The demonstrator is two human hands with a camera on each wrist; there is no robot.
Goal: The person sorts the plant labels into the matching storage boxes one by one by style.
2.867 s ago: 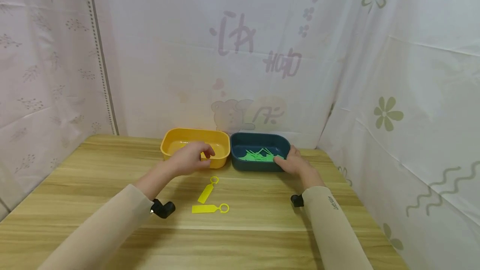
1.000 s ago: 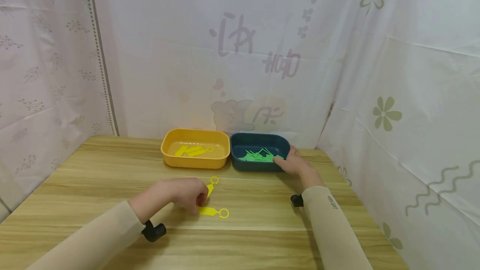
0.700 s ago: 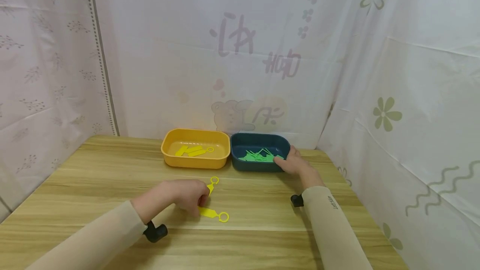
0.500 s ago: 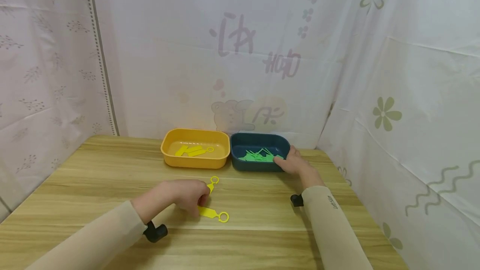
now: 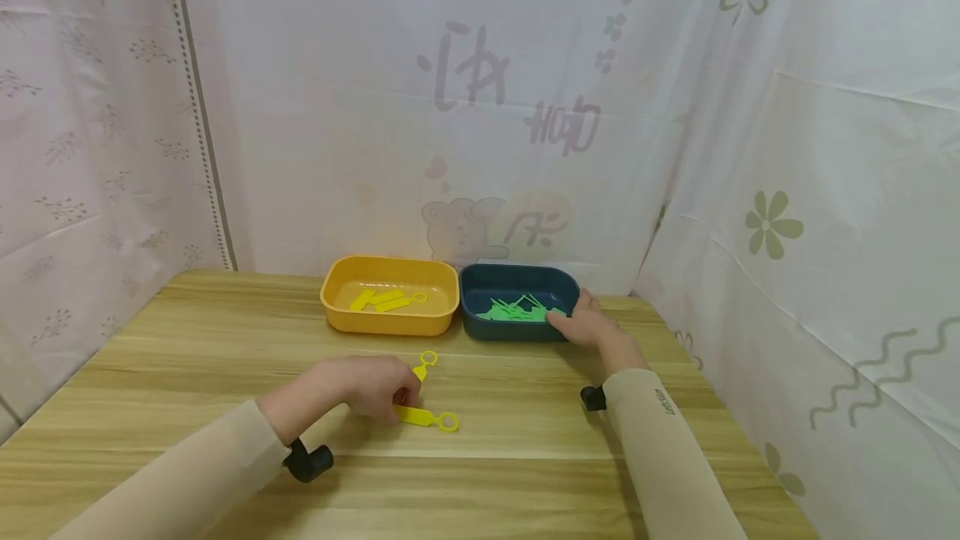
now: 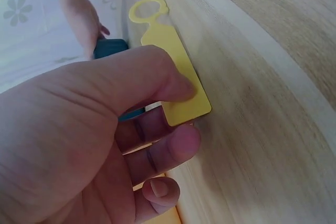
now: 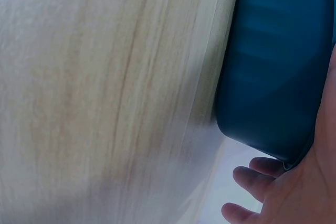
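My left hand (image 5: 375, 388) pinches the broad end of a yellow ring-ended tag (image 5: 414, 416) between thumb and fingers, low over the table. In the left wrist view the thumb lies flat on this tag's face, its ring pointing away. Just behind the hand lies a second yellow tag (image 5: 420, 372), partly hidden by the fingers. At the back right, my right hand (image 5: 588, 325) grips the right end of a dark blue bin (image 5: 517, 332), thumb over the rim and fingers outside. Several thin green pieces (image 5: 513, 312) lie in that bin.
A yellow-orange bin (image 5: 393, 325) stands against the blue bin's left side, with several yellow tags (image 5: 390, 301) inside. Both bins are at the back of the wooden table (image 5: 510, 490), close to a printed curtain (image 5: 360, 107).
My left hand has come from over the yellow-orange bin down to the table and taken hold of the nearer tag. Its ring end has just risen slightly. The right hand stays on the blue bin.
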